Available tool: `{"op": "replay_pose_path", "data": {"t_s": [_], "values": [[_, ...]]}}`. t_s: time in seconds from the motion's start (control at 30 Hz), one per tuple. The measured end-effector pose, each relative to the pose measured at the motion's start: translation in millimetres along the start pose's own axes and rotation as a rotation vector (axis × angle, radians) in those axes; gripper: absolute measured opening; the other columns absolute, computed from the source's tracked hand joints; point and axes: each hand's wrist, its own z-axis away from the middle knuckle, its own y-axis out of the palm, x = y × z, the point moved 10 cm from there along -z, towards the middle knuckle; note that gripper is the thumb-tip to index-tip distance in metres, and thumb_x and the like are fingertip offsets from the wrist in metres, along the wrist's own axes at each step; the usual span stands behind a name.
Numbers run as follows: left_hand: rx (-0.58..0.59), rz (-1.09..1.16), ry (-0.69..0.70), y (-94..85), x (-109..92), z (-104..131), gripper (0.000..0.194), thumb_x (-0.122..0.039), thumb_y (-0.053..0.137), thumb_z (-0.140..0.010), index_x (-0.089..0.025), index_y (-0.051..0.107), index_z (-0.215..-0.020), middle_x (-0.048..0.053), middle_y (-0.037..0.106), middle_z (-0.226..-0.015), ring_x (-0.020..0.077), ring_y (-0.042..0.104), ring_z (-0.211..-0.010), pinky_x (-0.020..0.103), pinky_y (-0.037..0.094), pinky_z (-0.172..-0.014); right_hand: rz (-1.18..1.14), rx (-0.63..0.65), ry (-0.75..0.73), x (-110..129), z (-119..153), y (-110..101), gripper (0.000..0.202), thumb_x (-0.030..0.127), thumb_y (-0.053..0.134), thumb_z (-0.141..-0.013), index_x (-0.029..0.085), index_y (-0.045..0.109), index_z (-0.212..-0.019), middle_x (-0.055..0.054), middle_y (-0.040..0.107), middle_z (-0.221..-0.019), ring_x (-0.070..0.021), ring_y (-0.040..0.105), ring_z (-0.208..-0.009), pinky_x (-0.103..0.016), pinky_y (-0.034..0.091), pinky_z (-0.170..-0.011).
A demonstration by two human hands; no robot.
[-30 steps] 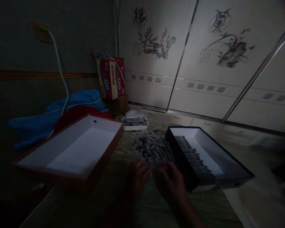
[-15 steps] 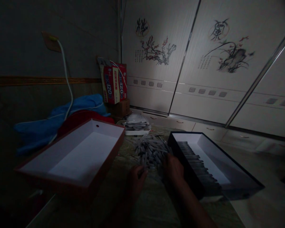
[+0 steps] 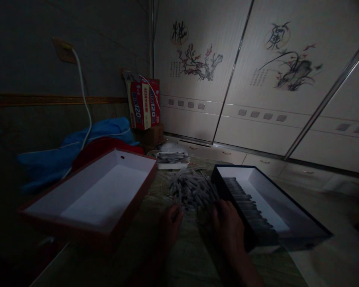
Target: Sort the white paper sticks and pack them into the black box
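Note:
A loose pile of thin grey sticks [image 3: 193, 189] lies on the table between my hands; the dim light hides what kind they are. My left hand [image 3: 170, 223] is at the pile's near left edge, thumb and fingers pinched together. What the pinch holds, if anything, I cannot make out. My right hand [image 3: 229, 225] is curled at the pile's near right side, close to the dark box, its fingertips partly hidden. Inside the dark box [image 3: 299, 203] with a white lining, similar grey sticks [image 3: 247, 205] lie in a row along the left side.
A red box [image 3: 134, 207] with a white lining stands at the left. Behind the pile sits a white tray [image 3: 173, 165] with more sticks. Blue cloth [image 3: 101, 133], a white cable [image 3: 83, 87] and a red carton [image 3: 143, 103] are near the wall. Sliding cupboard doors [image 3: 197, 119] close the back.
My right hand has drawn back from the pile, toward me and slightly right. My left hand has shifted only a little, and the stick seen upright at its fingers no longer shows clearly.

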Motion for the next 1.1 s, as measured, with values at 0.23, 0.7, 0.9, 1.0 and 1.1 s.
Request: {"op": "replay_pose_path", "data": {"t_s": [0.23, 0.7, 0.9, 1.0, 1.1], "values": [[0.040, -0.095, 0.024, 5.0, -11.8, 2.0, 0.023, -0.033, 0.061, -0.064, -0.015, 0.066, -0.077, 0.003, 0.066, -0.069, 0.0189, 0.061, -0.067, 0.026, 0.047, -0.057, -0.667, 0.005, 0.299, -44.4, 27.2, 1.6, 0.024, 0.039, 0.053, -0.079, 0.017, 0.058, -0.086, -0.002, 0.062, -0.074, -0.0168, 0.058, -0.067, -0.025, 0.046, -0.057], [0.067, 0.037, -0.009, 5.0, -15.5, 3.7, 0.025, -0.037, 0.059, -0.071, -0.014, 0.065, -0.078, 0.002, 0.064, -0.068, 0.0141, 0.055, -0.061, 0.024, 0.044, -0.058, -0.310, 0.179, -0.204, 26.7, 50.7, 20.4, 0.019, 0.029, 0.042, -0.087, 0.020, 0.056, -0.080, -0.004, 0.060, -0.073, -0.0145, 0.057, -0.065, -0.022, 0.042, -0.058], [0.097, 0.626, -0.199, 10.3, 0.6, -1.2, 0.015, -0.026, 0.066, -0.069, -0.013, 0.065, -0.077, 0.003, 0.065, -0.071, 0.0131, 0.060, -0.067, 0.025, 0.049, -0.067, -0.251, 0.242, -0.181, 28.7, 49.4, 36.2, 0.016, 0.027, 0.047, -0.085, 0.021, 0.060, -0.078, -0.005, 0.061, -0.080, -0.0179, 0.058, -0.076, -0.026, 0.044, -0.067], [0.052, 0.788, -0.287, 8.7, 11.3, -3.7, 0.007, -0.017, 0.065, -0.070, -0.013, 0.065, -0.075, 0.004, 0.066, -0.076, 0.0123, 0.062, -0.071, 0.023, 0.050, -0.070, -0.235, 0.220, -0.181, 33.2, 48.8, 31.9, 0.020, 0.027, 0.043, -0.086, 0.022, 0.061, -0.079, -0.005, 0.062, -0.081, -0.0180, 0.059, -0.076, -0.026, 0.044, -0.066], [0.031, 0.855, -0.315, 6.5, 15.5, -5.4, 0.006, -0.013, 0.064, -0.070, -0.013, 0.065, -0.077, 0.003, 0.067, -0.075, 0.0108, 0.062, -0.070, 0.021, 0.051, -0.069, -0.287, 0.291, -0.177, 38.8, 54.8, 36.1, 0.023, 0.029, 0.038, -0.089, 0.023, 0.059, -0.083, -0.002, 0.064, -0.074, -0.0147, 0.061, -0.063, -0.021, 0.042, -0.054]]}}
